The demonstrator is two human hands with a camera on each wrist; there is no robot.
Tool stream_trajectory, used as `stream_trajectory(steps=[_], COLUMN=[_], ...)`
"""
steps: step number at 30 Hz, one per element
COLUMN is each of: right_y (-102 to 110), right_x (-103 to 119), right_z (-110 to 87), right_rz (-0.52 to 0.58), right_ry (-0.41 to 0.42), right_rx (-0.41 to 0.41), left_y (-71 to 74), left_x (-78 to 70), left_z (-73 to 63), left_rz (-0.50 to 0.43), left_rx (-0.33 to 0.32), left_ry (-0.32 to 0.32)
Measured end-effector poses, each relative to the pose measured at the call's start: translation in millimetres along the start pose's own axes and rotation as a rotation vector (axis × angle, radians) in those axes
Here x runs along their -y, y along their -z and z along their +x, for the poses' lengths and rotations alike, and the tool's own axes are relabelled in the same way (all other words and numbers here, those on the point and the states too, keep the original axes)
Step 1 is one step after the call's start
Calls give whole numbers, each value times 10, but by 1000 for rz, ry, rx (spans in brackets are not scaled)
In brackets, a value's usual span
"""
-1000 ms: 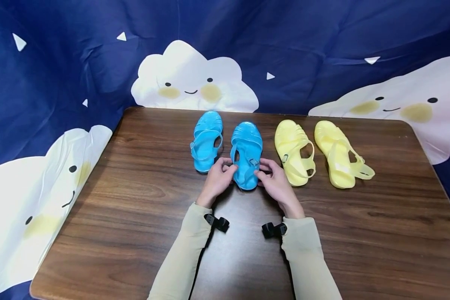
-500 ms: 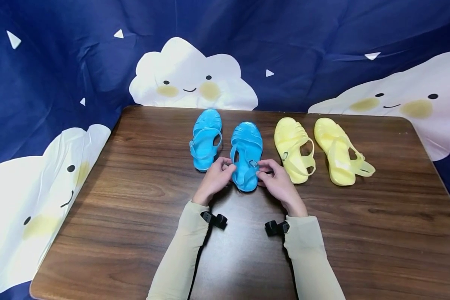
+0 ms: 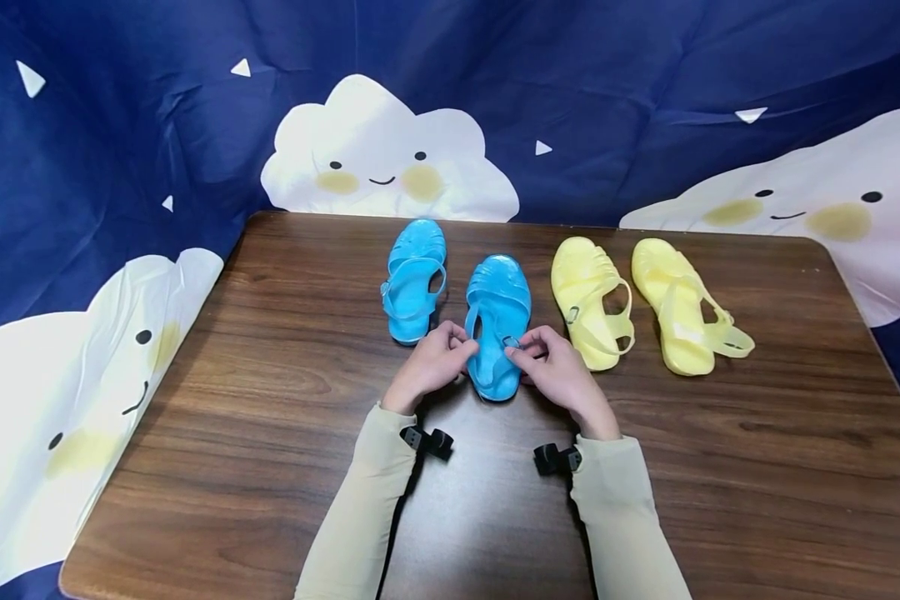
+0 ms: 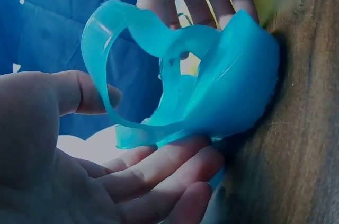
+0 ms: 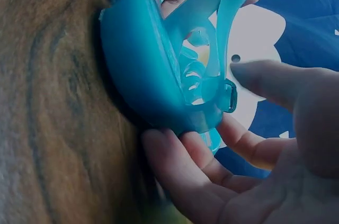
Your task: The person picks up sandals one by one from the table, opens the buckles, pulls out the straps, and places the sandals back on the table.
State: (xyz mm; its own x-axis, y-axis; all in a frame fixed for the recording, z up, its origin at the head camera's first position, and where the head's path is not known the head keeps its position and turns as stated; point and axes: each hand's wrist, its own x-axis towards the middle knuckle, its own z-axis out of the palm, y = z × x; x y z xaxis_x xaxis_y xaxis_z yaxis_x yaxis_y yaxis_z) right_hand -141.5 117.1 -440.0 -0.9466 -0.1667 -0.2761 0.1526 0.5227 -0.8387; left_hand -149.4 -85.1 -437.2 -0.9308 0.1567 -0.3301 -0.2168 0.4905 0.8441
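Observation:
A blue jelly sandal [image 3: 499, 287] lies on the table between my hands, toe pointing away. My left hand [image 3: 431, 362] holds its left side near the heel. In the left wrist view the thumb is at the looped heel strap [image 4: 98, 38], and the fingers touch the side of the sole. My right hand [image 3: 562, 379] holds the opposite side, its thumb by the strap near the small buckle [image 5: 230, 96]. In the right wrist view its fingertips touch the side of the heel [image 5: 140, 60]. A second blue sandal [image 3: 412, 287] lies just left, beyond my left hand.
Two yellow jelly sandals, the nearer one [image 3: 585, 275] close to my right hand and the other [image 3: 682, 321] further right, lie on the brown wooden table [image 3: 270, 333]. A dark blue curtain [image 3: 570, 75] with printed clouds hangs behind the table and along its left side.
The right-hand blue sandal has slid slightly toward me, both hands moving slightly with it. The other blue sandal and the yellow pair lie where they were.

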Motion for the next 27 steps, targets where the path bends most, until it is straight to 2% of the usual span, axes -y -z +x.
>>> stream_trajectory(steps=[3,6,8,11,14,17,18,20,23,25,27], right_y=[-4,-14,-17,-14,-8,-9,-13,-25,-47,-56,-63], right_x=[-6,-15,-18,-16,-13,-9,-8,-6,-5,-9,-18], right_z=[0,12,19,22,25,29,31,36,44,47,51], right_rz=[-80,-110,-107,-77,-60,-79,-85,-93,-68,-22,24], right_ry=[-6,1,16,26,25,30,29,37,46,47,42], right_rx=[-16,-35,-48,-56,-61,-73,-76,-80,-81,-81,-78], left_y=[5,28,50,75,76,47,31,-9,-81,-134,-183], left_x=[-10,-25,-47,-94,-159,-238,-264,-309,-348,-350,-343], left_z=[-13,-34,-59,-101,-148,-200,-218,-249,-271,-265,-253], left_rz=[34,85,109,117,97,72,56,5,-28,12,100], left_rx=[5,-12,-43,-124,-227,-275,-266,-200,-85,-37,-28], left_ry=[-8,-17,-18,-41,-118,-236,-262,-289,-261,-227,-208])
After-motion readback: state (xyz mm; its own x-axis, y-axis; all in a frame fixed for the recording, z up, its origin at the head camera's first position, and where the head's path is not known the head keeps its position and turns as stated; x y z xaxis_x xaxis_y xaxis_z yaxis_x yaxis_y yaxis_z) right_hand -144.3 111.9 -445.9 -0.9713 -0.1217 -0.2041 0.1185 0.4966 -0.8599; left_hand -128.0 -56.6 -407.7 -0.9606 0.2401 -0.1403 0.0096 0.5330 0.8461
